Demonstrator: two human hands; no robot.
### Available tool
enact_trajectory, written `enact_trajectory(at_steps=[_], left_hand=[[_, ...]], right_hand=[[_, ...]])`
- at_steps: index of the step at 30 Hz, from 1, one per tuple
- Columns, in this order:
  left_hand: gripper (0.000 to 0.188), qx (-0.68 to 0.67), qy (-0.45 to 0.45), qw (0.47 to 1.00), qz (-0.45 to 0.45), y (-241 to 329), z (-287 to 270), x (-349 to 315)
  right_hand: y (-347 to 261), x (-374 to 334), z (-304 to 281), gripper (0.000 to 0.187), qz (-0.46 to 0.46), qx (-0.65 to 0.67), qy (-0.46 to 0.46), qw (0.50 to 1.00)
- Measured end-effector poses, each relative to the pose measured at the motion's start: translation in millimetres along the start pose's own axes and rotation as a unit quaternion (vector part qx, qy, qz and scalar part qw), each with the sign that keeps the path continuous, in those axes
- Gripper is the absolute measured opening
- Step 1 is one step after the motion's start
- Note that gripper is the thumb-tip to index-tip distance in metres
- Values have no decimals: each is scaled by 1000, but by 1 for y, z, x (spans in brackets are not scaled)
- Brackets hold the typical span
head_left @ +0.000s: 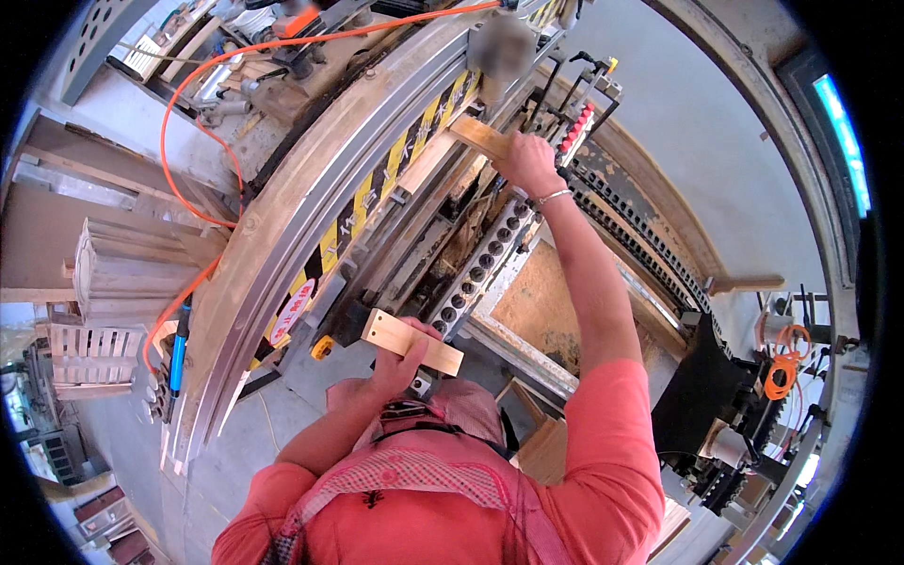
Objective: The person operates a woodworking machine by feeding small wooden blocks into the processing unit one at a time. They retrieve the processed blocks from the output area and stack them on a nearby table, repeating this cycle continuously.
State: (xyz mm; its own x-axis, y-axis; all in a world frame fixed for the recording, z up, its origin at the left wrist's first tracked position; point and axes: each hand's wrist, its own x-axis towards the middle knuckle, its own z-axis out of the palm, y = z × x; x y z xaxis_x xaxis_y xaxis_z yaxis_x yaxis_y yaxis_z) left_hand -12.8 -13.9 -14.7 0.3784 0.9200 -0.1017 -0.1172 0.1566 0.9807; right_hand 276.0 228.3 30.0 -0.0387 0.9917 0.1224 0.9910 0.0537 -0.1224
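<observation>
Close to my body, my left hand (403, 367) grips a short flat wooden block (439, 355) with small dark holes at its left end. My right hand (529, 162) reaches far forward over the machine. Its fingers are closed on the end of another wooden block (478, 137), which lies across the machine's rail next to a long light wooden strip (428, 160). Between the two hands runs a metal bar with a row of black round sockets (485, 261).
A yellow-and-black striped panel (377, 184) runs along the machine's curved-looking edge. Red knobs (576, 127) stand beyond my right hand. Sawdust covers a tray (537, 306) under my right arm. An orange hose (164, 141) loops over the left side, near stacked slatted wood (122, 273).
</observation>
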Motion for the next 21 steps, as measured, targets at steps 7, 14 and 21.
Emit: enact_trajectory(at_steps=[7, 14, 21], left_hand=[[22, 8, 8, 1000, 14, 3, 2, -1], [24, 34, -7, 999, 10, 8, -1, 1], [20, 27, 1, 1000, -4, 4, -1, 1]], right_hand=[[-10, 5, -8, 26, 36, 13, -50, 998], [-13, -4, 1, 35, 45, 6, -16, 999], [-8, 6, -7, 34, 38, -8, -71, 997]])
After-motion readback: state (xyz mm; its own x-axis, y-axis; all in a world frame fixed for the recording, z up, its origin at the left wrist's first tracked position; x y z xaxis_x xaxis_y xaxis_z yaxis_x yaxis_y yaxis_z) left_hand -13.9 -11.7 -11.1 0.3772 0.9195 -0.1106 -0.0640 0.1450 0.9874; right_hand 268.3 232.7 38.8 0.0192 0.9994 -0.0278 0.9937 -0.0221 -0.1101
